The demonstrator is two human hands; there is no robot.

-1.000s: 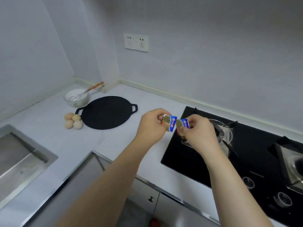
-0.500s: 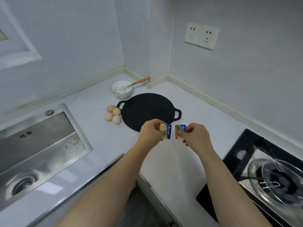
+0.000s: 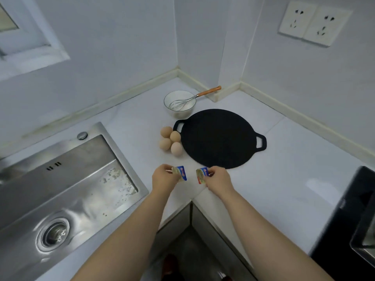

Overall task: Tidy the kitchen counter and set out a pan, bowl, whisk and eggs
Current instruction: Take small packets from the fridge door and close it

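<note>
A flat black pan (image 3: 218, 137) with two loop handles lies in the counter corner. Behind it stands a white bowl (image 3: 179, 111) with a wire whisk (image 3: 182, 102) resting inside, its wooden handle pointing right. Several brown eggs (image 3: 170, 141) sit against the pan's left edge. My left hand (image 3: 164, 178) pinches a small blue and yellow packet (image 3: 180, 173) above the counter's front corner. My right hand (image 3: 218, 178) pinches a second, similar packet (image 3: 203, 174) a short gap to the right.
A steel sink (image 3: 60, 189) with a round drain fills the left side. A black hob (image 3: 353, 222) edges in at the right. White counter (image 3: 284, 169) stretches between pan and hob. Wall sockets (image 3: 313, 23) sit upper right.
The view has swung left, from the hob towards the sink and corner. My hands, which held the two packets side by side, have drawn slightly apart and sit nearer the pan's front edge.
</note>
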